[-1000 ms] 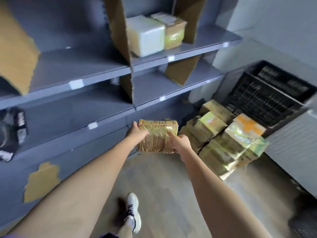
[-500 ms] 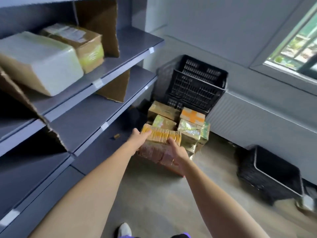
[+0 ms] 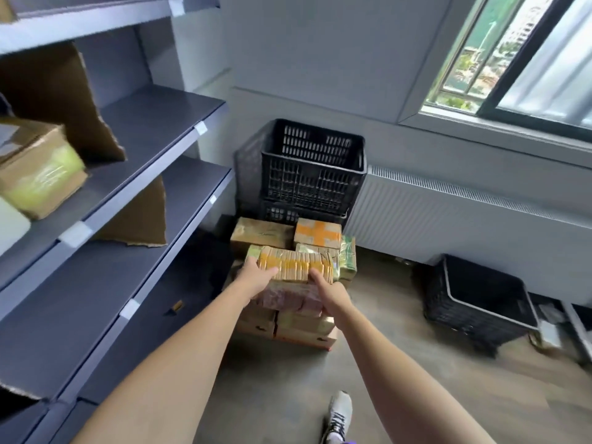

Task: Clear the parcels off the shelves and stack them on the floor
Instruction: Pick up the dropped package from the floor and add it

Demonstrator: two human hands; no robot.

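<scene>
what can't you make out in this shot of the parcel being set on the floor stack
Head view only:
- Underside of the held parcel: hidden by the left hand and right hand, so contact with the stack is unclear.
- Inside of the upright black crate: hidden by its walls.
- Boxes on the shelf: cut by the left edge, blurred.
- Parcel labels: too blurred to read.

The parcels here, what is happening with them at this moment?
A person holds a taped parcel between the left hand and the right hand, just over the pile of parcels on the floor by the black crate. At least one cardboard box is on the shelf, not yet cleared.
</scene>
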